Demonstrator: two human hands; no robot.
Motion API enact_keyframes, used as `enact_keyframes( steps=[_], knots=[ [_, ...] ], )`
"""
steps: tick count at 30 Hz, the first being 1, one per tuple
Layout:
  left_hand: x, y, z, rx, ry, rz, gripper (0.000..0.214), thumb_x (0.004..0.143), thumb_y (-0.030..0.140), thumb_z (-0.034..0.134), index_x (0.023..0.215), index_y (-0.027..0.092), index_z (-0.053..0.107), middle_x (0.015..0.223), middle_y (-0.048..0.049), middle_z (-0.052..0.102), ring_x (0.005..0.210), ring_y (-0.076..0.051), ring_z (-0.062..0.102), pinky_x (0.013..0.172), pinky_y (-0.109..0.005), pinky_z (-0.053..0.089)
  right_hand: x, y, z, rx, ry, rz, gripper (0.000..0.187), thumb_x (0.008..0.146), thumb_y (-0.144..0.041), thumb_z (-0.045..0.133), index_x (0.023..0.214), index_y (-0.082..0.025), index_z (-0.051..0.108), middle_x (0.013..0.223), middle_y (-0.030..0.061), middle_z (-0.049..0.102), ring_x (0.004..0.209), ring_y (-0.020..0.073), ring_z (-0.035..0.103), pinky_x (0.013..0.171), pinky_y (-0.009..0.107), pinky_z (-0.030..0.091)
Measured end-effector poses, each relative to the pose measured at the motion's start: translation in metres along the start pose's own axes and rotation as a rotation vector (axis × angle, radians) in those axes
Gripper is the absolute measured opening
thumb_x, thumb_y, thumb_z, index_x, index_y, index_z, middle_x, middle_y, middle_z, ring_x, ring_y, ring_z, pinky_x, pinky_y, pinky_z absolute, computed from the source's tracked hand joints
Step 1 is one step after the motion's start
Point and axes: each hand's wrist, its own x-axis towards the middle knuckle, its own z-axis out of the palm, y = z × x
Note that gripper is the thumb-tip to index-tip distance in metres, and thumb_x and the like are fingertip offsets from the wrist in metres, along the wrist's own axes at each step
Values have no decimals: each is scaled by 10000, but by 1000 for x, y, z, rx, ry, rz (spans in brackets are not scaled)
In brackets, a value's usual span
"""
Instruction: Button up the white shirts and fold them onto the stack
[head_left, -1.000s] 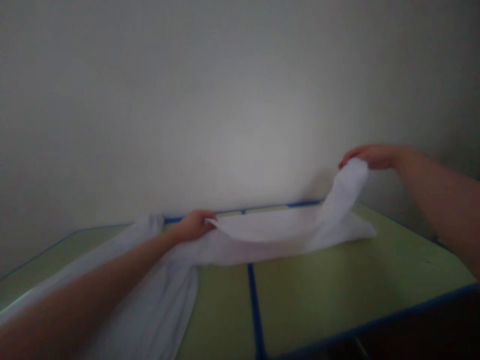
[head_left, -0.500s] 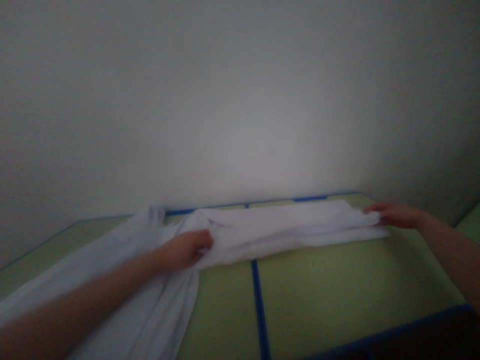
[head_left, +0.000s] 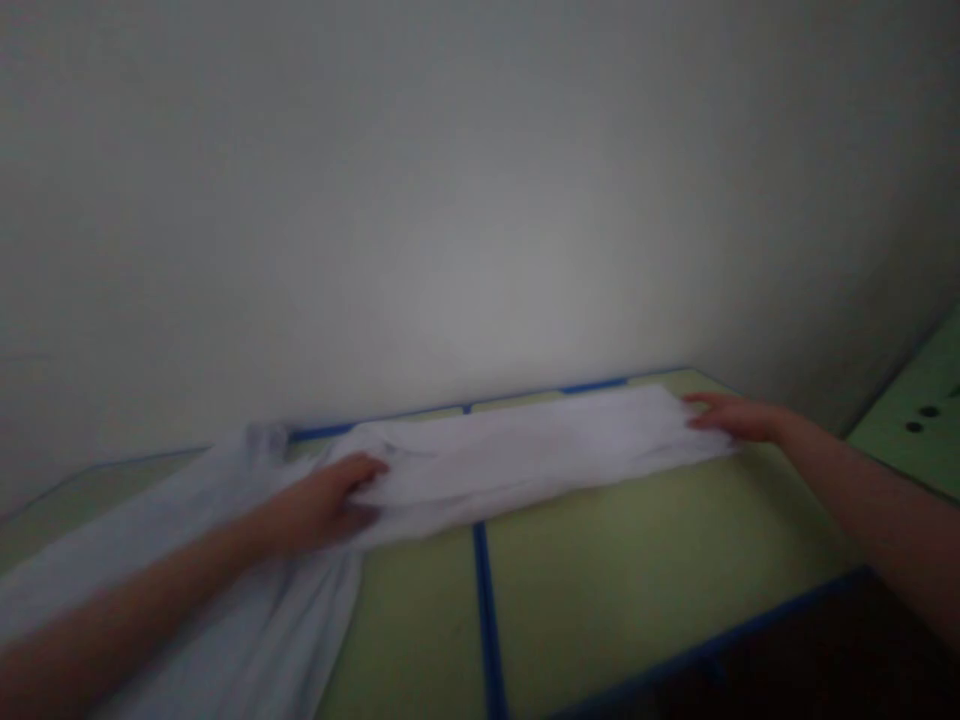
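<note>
A long white garment (head_left: 525, 445) lies across the green surface in a flattened, folded strip. More of its loose white fabric (head_left: 172, 520) spreads toward me on the left, partly under my forearm. My left hand (head_left: 337, 500) rests at the strip's left end, thumb and fingers apart against the cloth. At the far right end, my right hand (head_left: 731, 415) touches the garment with its fingers stretched out over the end. Motion and dim light blur both hands.
The light green tabletop (head_left: 637, 560) is divided by blue strips (head_left: 487, 610) and edged in blue. Behind it rises a plain grey wall (head_left: 480, 200). A green panel (head_left: 919, 400) with dark round holes stands at the right. Darkness lies below the front edge.
The strip's lower fold looks flatter and wider. My left thumb and fingers have parted, and my right fingers have loosened from the bunched end. The view has turned slightly right.
</note>
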Motion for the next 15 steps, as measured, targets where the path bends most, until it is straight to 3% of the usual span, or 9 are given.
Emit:
enact_keyframes(
  steps=[4,7,10,13,15],
  knots=[
    [0,-15,3,-19,-46,-110,479,710,450,530,1132,225,519,1001,-38,616,863,-197,576,766,-283,429,0,-4,1,96,-31,99,715,561,-230,696,1228,-252,437,807,49,594,628,156,572,505,230,471],
    [-1,-24,-1,-12,-126,-78,428,736,481,508,1112,275,514,868,39,641,756,-158,572,678,-244,418,0,-5,-7,193,-8,32,641,603,-185,645,1209,-224,441,893,56,594,717,148,587,584,214,482],
    [-4,-27,-8,-7,-163,-77,415,744,499,506,1109,301,490,723,86,615,638,-115,523,595,-195,367,-2,-3,-11,263,17,-34,614,667,-182,598,1241,-254,389,845,33,579,678,132,576,557,208,477],
    [-6,-25,-13,-27,-167,-88,425,727,503,523,1102,304,496,838,91,626,738,-126,539,658,-200,376,-5,5,-8,274,-23,-1,585,688,-232,633,1223,-283,401,798,24,580,642,128,567,512,205,479],
    [-9,-21,-16,-45,-183,-108,464,722,502,526,1129,281,496,949,68,624,812,-142,547,709,-212,388,-6,10,-3,260,-48,38,460,689,-304,657,1116,-251,492,772,33,588,629,128,565,484,201,480]
  ],
)
